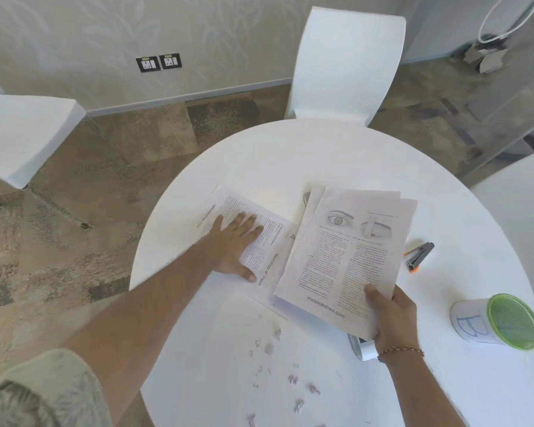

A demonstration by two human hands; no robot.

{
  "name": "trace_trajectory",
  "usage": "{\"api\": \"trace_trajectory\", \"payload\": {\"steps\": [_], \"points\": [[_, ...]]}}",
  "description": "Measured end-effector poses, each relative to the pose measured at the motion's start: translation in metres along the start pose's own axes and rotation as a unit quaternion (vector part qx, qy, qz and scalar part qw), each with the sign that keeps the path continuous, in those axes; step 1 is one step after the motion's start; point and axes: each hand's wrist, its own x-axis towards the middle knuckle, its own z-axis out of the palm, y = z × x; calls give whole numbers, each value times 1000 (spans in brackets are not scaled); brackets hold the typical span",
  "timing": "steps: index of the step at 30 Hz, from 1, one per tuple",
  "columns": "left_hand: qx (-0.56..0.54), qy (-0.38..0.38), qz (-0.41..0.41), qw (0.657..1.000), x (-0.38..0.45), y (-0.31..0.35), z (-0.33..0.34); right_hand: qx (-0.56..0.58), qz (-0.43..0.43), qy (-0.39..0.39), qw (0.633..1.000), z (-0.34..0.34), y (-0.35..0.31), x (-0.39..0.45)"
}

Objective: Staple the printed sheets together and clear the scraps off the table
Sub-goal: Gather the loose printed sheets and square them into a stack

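Head view looks down on a round white counter (pixel 290 155) over a mottled brown floor (pixel 105 155), with white chairs (pixel 349 63) around it and two wall sockets (pixel 158 62) far left. Left hand (pixel 236 241) lies flat, fingers spread, on a printed sheet (pixel 272 241) at the counter's left. Right hand (pixel 390 315) grips the near corner of a fanned stack of sheets (pixel 346 251) showing an eye drawing. Stapler (pixel 419 256) lies just right of the stack. Scraps (pixel 278 374) litter the near edge. Green-rimmed cup (pixel 497 322) lies tipped at right.
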Motion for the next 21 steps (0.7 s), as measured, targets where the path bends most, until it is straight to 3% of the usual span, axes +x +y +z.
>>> {"api": "trace_trajectory", "payload": {"steps": [4, 9, 12, 16, 21], "points": [[-26, 31, -118, 992, -2, 16, 15, 0, -1, 7, 1000, -2, -4, 1], [-61, 78, -298, 949, -14, 32, 22, 15, 6, 0, 1000, 5, -8, 0], [-23, 112, -343, 932, -19, 42, 13, 8, 0, 1, 1000, 11, -7, -2], [-82, 175, -373, 907, -27, 28, 4, -13, 5, 4, 1000, 11, -3, -2], [-199, 143, -427, 870, -30, 11, 3, -48, 10, 10, 999, 6, 1, 1]]}}
